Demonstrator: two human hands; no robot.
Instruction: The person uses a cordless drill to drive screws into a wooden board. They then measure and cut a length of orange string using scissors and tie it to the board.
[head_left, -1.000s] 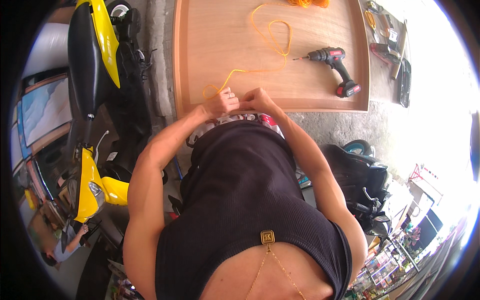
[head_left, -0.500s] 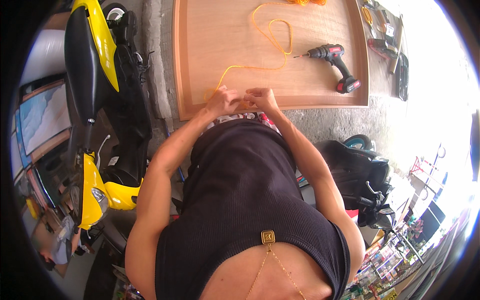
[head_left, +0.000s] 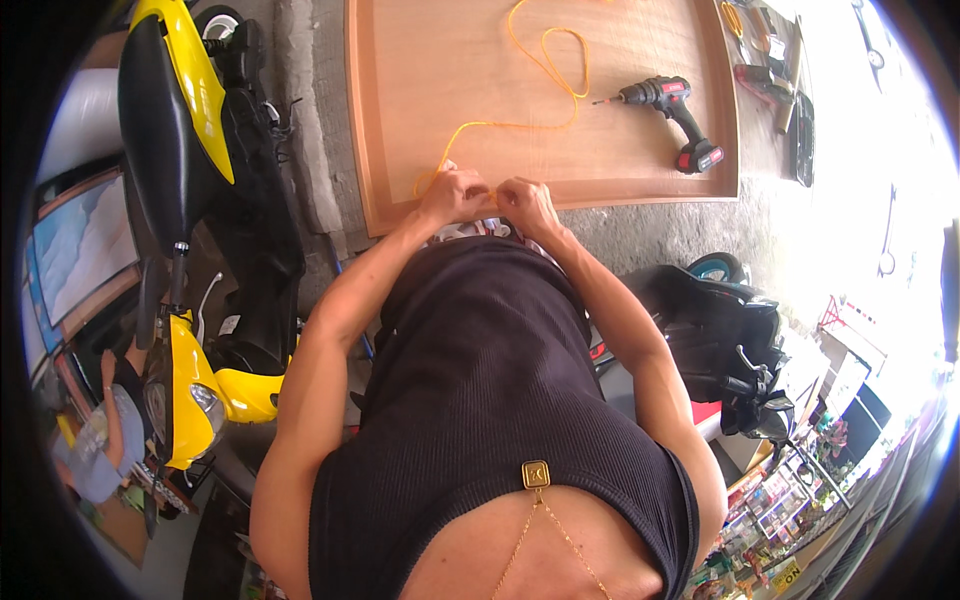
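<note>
A thin orange cord snakes over the wooden panel and runs down to my hands at the panel's near edge. My left hand is closed with its fingers pinched on the cord. Close beside it, my right hand also pinches, and a bit of orange shows between the two hands. The cord's end is hidden by my fingers. A black and red cordless drill lies on the panel at the right, its bit pointing left.
A yellow and black scooter stands at the left, with a person beyond it. Several hand tools lie on the concrete right of the panel. A dark motorbike is parked at the lower right.
My right hand has turned and its fingers have curled in toward the left hand at the cord. The view has shifted slightly, so the cord's bundle at the top has nearly left it.
</note>
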